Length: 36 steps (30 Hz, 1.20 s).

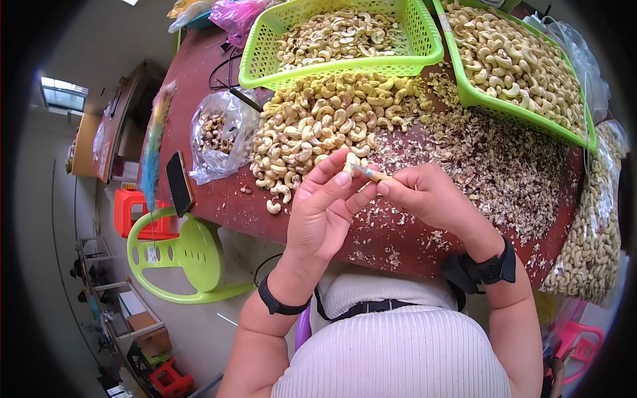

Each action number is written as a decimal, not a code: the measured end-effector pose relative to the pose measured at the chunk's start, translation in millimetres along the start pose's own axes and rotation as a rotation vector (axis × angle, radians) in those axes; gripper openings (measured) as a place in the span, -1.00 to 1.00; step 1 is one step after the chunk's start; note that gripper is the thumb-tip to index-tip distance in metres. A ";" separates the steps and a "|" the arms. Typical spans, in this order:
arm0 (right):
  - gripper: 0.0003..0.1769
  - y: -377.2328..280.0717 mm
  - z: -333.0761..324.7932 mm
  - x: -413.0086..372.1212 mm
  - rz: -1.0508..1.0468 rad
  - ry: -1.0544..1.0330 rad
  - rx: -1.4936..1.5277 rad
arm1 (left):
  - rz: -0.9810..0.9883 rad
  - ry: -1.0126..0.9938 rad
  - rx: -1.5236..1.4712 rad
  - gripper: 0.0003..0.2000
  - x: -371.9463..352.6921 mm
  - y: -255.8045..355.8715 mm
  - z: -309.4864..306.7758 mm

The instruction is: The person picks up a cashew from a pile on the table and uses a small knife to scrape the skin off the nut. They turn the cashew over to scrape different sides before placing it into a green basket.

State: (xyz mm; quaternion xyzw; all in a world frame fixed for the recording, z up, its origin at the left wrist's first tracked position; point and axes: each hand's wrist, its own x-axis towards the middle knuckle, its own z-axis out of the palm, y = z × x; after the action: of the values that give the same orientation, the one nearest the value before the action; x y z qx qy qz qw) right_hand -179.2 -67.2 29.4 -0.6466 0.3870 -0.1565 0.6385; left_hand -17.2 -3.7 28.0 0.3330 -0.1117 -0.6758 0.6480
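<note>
My left hand (326,202) pinches a single cashew nut (351,163) between thumb and fingers, above the near edge of the table. In my right hand (424,198) is a small knife (377,175) with a light wooden handle, its short blade touching or very near the nut. Just beyond my hands lies a heap of cashews (325,123), some with brownish skin on them. To the right of the heap, flakes of peeled skin (491,166) are spread thickly over the dark red table (222,199).
Two green baskets, one at the back (345,68) and one at the right (524,113), hold cashews. A plastic bag (222,136) of darker pieces and a phone (178,184) lie left. A large clear bag of nuts (584,232) hangs at the right edge. A green chair (199,259) stands left.
</note>
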 end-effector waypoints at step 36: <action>-0.59 8.9 -10.1 3.3 0.016 0.074 -0.003 | 0.045 -0.017 0.018 -0.84 0.8 3.9 -7.5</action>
State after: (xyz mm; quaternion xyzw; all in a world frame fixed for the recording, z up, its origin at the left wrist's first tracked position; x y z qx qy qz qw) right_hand -186.8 -75.5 21.4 -0.6383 0.4158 -0.1745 0.6238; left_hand -9.5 -2.9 24.4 0.3305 -0.1308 -0.6629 0.6589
